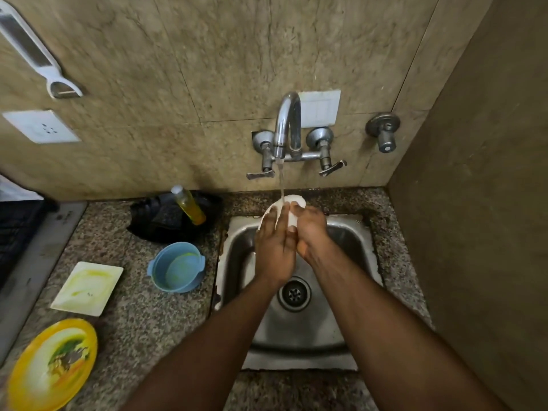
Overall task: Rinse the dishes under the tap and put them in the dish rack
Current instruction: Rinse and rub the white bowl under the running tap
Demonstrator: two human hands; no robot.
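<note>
A small white dish [293,201] is held over the steel sink [350,241], right under the water running from the chrome tap [287,126]. My left hand [274,247] lies flat against the dish's near side with straight fingers. My right hand [310,229] grips its right edge, fingers curled round it. Most of the dish is hidden behind both hands. On the counter to the left wait a blue bowl [178,266], a square white plate [88,287] with yellow smears and a yellow plate [53,364] with food remains.
A yellow soap bottle [189,204] leans on a black cloth [166,219] behind the blue bowl. A dark rack-like edge [17,229] shows at the far left. The side wall [474,232] stands close on the right. Tap levers [332,167] stick out above the sink.
</note>
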